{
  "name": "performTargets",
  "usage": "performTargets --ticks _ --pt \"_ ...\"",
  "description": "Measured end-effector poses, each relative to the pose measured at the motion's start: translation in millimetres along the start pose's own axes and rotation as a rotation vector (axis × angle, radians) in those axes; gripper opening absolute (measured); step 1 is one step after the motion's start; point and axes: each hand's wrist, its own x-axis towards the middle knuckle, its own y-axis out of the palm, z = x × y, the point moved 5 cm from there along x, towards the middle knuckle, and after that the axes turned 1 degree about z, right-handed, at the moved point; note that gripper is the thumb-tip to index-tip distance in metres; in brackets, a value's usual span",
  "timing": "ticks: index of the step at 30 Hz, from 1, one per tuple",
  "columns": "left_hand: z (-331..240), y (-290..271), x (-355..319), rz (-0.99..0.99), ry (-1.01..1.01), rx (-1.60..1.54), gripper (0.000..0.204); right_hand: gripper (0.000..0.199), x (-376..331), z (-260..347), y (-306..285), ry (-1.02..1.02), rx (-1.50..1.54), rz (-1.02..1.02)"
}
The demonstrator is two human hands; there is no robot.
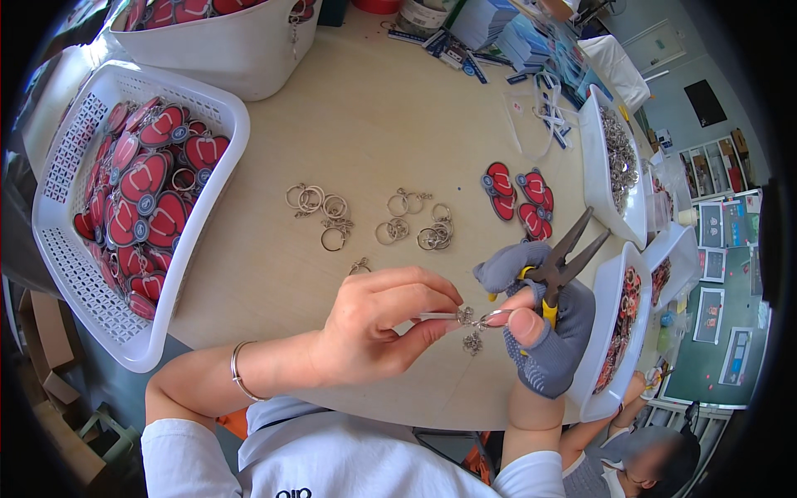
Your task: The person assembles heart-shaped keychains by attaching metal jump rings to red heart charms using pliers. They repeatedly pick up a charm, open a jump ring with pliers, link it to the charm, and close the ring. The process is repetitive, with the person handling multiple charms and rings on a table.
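My bare left hand (374,319) pinches a thin pale flat piece (433,315), seen edge-on, with short chain links (466,316) at its end. Opposite it, my right hand (556,344), in a grey fingerless glove, is closed around yellow-handled pliers (554,275). The jaws point up and stand apart with nothing between them. Its bare thumb and finger also grip a metal key ring (496,319) at the chain links. More chain (472,344) dangles between the hands. Beyond them lie several loose key rings with chains (398,232) and red flip-flop-shaped tags (500,191).
A white basket (237,124) heaped with red tags stands left, a white bin (224,58) behind it. Along the right edge are trays of metal parts (618,158) and reddish pieces (621,332). Blue card stacks (523,41) sit at the back. Another person (618,461) works at lower right.
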Motion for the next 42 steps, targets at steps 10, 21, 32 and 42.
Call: performTargets --ticks 10,21,32,42 --pt "-1.9 1.0 0.4 0.012 0.051 0.023 0.016 0.016 1.7 1.8 -3.1 0.013 -0.007 -0.046" --pt "-3.1 -1.5 0.1 -0.025 0.054 0.007 0.016 0.015 -2.3 1.6 -3.3 -0.027 -0.008 -0.032" --pt "-18.5 -16.4 1.5 -0.042 0.404 0.209 0.025 0.028 -19.5 4.9 -8.6 -0.140 -0.450 0.123" --pt "-30.8 -14.5 0.5 0.008 0.608 0.471 0.020 0.027 -34.9 6.9 -3.2 -0.334 -0.815 0.261"
